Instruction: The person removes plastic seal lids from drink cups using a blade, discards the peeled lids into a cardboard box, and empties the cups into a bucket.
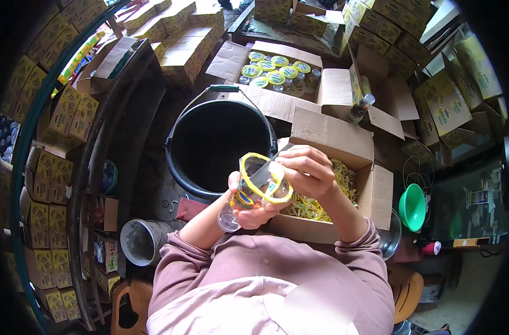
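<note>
In front of my chest, my left hand [253, 215] is closed around a clear bottle [228, 219], whose rounded end points down to the left. An oval yellow-rimmed tag [288, 194] with a see-through middle lies over the bottle and the palm. From the right, my right hand [309, 170] pinches a dark grey strip [264, 174] that crosses the tag's opening. Part of the bottle is hidden by the fingers and the tag. Just beyond the right wrist, an open cardboard box [380, 195] holds a heap of yellow tags [345, 184].
A large black bucket [218, 142] stands beyond my hands. Behind it, an open carton [335, 86] holds several bottles with yellow oval tags [266, 66]. A single bottle [361, 107] stands at its right. A grey pail [140, 243], a green bowl [413, 206] and stacked printed boxes [182, 47] surround me.
</note>
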{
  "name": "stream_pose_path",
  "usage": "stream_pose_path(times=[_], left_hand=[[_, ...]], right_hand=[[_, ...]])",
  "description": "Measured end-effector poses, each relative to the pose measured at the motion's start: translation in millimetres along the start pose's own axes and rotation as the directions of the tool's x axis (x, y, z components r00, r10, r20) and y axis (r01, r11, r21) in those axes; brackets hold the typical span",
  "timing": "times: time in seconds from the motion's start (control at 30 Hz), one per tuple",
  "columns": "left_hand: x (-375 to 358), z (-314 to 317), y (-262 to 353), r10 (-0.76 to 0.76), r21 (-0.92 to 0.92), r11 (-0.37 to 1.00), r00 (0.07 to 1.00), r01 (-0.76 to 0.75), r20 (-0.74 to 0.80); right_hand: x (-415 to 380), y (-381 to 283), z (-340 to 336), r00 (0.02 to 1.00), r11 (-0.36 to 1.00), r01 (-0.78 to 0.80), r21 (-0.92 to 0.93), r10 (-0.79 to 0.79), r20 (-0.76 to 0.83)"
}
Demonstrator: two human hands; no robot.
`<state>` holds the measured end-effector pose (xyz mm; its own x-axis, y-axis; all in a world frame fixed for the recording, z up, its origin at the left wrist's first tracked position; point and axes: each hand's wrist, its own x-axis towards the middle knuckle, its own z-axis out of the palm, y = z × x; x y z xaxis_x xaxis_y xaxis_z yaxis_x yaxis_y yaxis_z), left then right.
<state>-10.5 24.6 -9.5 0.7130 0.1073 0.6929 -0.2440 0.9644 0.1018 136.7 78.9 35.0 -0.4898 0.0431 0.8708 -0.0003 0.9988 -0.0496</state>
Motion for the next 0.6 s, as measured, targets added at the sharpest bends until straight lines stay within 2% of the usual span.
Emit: stream_pose_path(times=[0.23, 0.4, 0.5, 0.6], left_hand=[[16.4, -23.5, 5.9, -0.061, -0.076, 0.994, 0.962, 0.084, 0.265], [32.3, -47.8, -1.9, -0.12, -0.137, 0.973, 0.916, 0.185, 0.382], [34.3, -48.8, 4.6, -0.159, -0.129, 0.968, 0.92, 0.217, 0.359], [27.6, -43.1, -1.7, -0.045, -0.165, 0.983, 0.975, 0.082, 0.216]], right_hand=[[-14.2, 0.7, 9.4, 0.988, 0.996, -0.089, 0.018, 0.09, -0.127], [-18.8, -3.4, 4.1, 0.97, 0.986, -0.161, 0.034, 0.164, -0.18], [-21.2, -8.2, 1.7, 0.936, 0.972, -0.235, 0.033, 0.235, -0.262], [-33.8, -6.3, 3.5, 0.885, 0.944, -0.322, 0.071, 0.327, -0.332]])
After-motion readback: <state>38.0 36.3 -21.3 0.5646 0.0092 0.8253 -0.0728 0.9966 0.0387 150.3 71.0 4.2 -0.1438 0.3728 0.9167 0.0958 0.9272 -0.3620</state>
